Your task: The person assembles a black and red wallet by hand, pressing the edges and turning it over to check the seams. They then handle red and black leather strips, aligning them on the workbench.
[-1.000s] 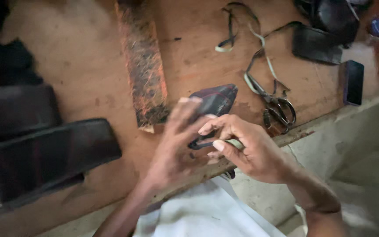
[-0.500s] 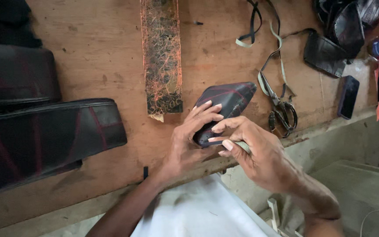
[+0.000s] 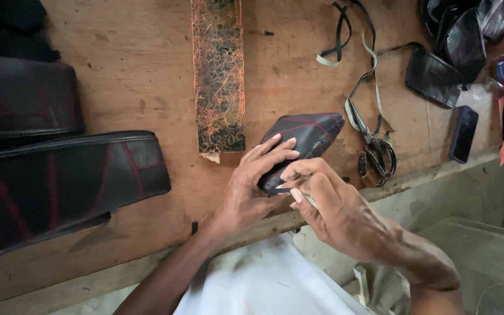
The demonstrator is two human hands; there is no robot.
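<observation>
A small black leather piece with red stitching [image 3: 307, 137] lies on the wooden workbench [image 3: 147, 76]. My left hand [image 3: 255, 186] presses down on its near end with the fingers spread over it. My right hand [image 3: 333, 213] is closed around a thin tool whose tip touches the piece's near edge; most of the tool is hidden in the fist. My forearms come in from the bottom over white cloth [image 3: 263, 286].
A long scored cutting strip [image 3: 218, 76] lies left of the piece. Scissors [image 3: 374, 146] and straps [image 3: 351, 46] lie right of it. Large black leather panels [image 3: 59, 186] fill the left. A dark phone [image 3: 464, 133] and dark leather pieces [image 3: 438, 73] sit at far right.
The view has shifted, so the bench items sit further right and lower. My hands stay on the leather piece, with the right hand working along its near edge.
</observation>
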